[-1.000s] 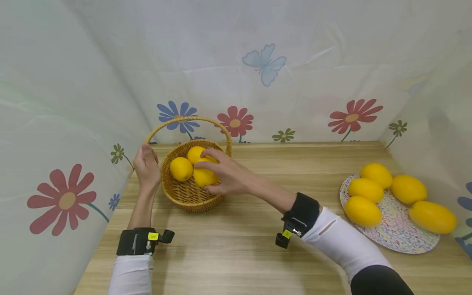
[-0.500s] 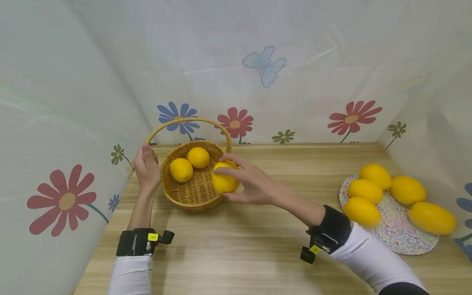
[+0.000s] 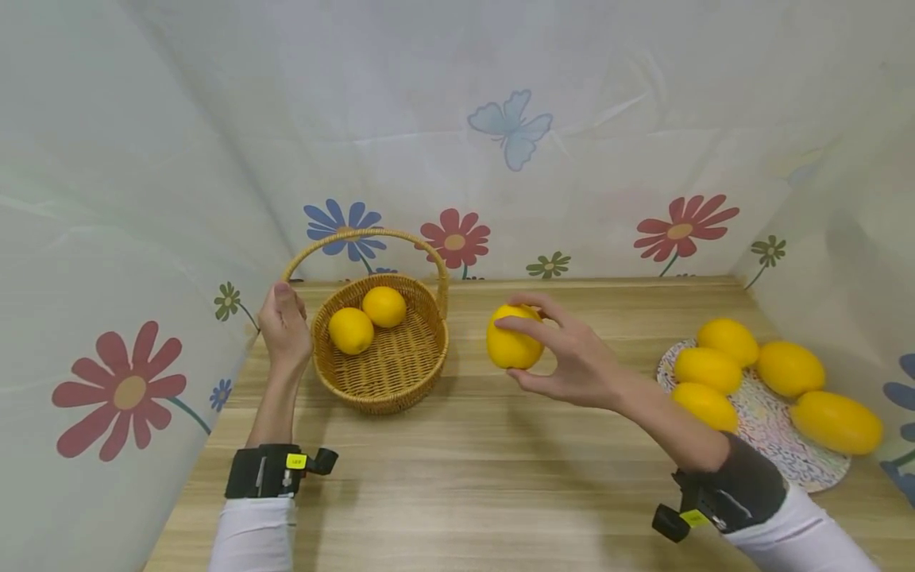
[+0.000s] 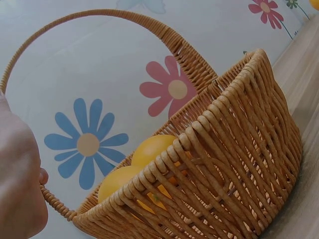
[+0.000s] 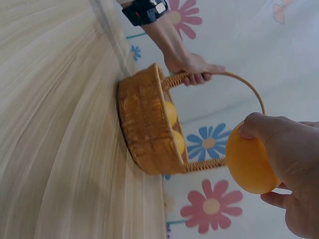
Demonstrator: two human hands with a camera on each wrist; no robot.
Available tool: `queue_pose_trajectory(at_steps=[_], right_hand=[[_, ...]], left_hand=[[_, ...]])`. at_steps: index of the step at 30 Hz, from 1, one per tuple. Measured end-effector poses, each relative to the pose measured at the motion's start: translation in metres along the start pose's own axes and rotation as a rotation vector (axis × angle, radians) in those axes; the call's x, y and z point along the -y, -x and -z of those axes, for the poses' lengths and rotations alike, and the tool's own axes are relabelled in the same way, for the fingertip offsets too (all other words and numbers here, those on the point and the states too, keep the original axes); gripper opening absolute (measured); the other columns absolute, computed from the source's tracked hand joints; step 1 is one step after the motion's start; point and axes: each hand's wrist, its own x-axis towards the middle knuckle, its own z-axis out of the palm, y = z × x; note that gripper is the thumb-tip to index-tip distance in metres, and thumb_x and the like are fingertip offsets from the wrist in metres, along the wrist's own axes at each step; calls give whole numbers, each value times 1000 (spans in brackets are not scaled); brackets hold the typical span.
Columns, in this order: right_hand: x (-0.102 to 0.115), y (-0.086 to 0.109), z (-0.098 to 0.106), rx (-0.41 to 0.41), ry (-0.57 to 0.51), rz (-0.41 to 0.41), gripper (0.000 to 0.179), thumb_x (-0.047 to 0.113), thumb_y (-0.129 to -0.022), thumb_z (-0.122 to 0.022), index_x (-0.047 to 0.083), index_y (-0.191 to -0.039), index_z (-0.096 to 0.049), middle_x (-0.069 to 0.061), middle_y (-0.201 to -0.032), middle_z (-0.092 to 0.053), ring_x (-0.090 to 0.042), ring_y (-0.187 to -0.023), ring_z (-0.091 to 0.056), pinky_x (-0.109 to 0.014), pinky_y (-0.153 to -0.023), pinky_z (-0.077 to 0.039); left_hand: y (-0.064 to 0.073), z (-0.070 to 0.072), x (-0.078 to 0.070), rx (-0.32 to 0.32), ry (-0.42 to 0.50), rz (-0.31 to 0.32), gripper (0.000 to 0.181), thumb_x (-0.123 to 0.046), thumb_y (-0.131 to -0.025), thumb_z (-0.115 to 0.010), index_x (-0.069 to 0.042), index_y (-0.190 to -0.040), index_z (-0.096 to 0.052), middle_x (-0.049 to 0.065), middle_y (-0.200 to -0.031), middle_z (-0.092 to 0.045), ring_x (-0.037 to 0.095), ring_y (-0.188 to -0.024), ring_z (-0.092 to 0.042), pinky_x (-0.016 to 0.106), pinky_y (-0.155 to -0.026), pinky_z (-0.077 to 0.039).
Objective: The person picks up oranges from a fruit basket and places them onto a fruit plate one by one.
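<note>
My left hand grips the left side of the handle of a wicker basket, which stands on the table. Two yellow lemons, one nearer and one farther back, lie at the left and rear of the basket. Right of the basket, my right hand holds another lemon above the table between thumb and fingers. The right wrist view shows this held lemon close up, with the basket beyond. In the left wrist view the basket wall partly hides the two lemons.
On the right side of the table a round patterned plate bears several more lemons. Flower-printed curtains enclose the wooden table at the back and both sides.
My right hand has lifted a lemon out of the basket and carried it rightward over the rim. The left hand stays on the handle, and the basket has not moved.
</note>
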Motion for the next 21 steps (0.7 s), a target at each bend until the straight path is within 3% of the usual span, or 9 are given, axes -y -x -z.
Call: queue_pose_trajectory(at_steps=[2,4,7,9,12,14,16,21], right_hand=[[-5,9,11,-17,34,-10,77,7,-76,-103,15,-144,-69,-21,-153,-60,-38,-131,-67,-51,-103,-65],[-9,19,23,-37,56,-18,79,4,-73,-103,14,-143,-70,-22,-152,-60,-38,-132,-66,-37,-110,-60],[-14,34,44,-62,77,-31,82,0,-69,-103,11,-143,-71,-24,-152,-59,-37,-130,-63,-13,-117,-46],[-18,46,57,-84,83,-35,79,0,-70,-101,9,-143,-72,-26,-151,-59,-38,-129,-62,-5,-119,-37],[-25,65,76,-127,112,-48,59,29,-93,-95,5,-141,-73,-30,-149,-60,-34,-131,-60,-5,-122,-35],[-30,78,86,-166,125,-69,61,52,-104,-82,2,-138,-75,-32,-145,-62,-24,-137,-58,-4,-124,-33],[-34,92,96,-207,147,-96,78,71,-106,-66,-2,-133,-76,-33,-142,-63,-11,-142,-55,-3,-123,-33],[-41,126,119,-283,216,-181,91,79,-103,-64,-8,-125,-77,-36,-134,-63,7,-148,-43,2,-113,-36]], left_hand=[[0,0,0,-4,0,0,66,-90,-103,-43,-28,-79,-45,-12,-63,-37,6,-54,-26,22,-53,-21],[0,0,-1,-2,-3,-2,65,-90,-103,-43,-30,-79,-45,-12,-63,-37,7,-54,-26,22,-53,-21],[-1,0,-2,2,-8,-4,64,-90,-103,-42,-31,-79,-44,-12,-64,-37,7,-55,-27,23,-54,-23],[-1,0,-3,5,-10,-5,65,-90,-103,-42,-30,-79,-44,-12,-64,-37,8,-55,-28,23,-54,-23],[-1,1,-4,9,-12,1,67,-91,-103,-42,-28,-79,-45,-12,-64,-37,7,-55,-28,23,-54,-24],[-1,1,-4,13,-18,9,68,-92,-103,-41,-28,-79,-45,-12,-64,-38,7,-55,-29,22,-53,-24],[0,1,-4,14,-23,21,68,-91,-103,-40,-28,-80,-45,-12,-64,-38,7,-55,-28,22,-53,-24],[0,-1,-1,0,-27,41,66,-89,-105,-40,-28,-80,-45,-13,-65,-38,5,-55,-27,21,-53,-22]])
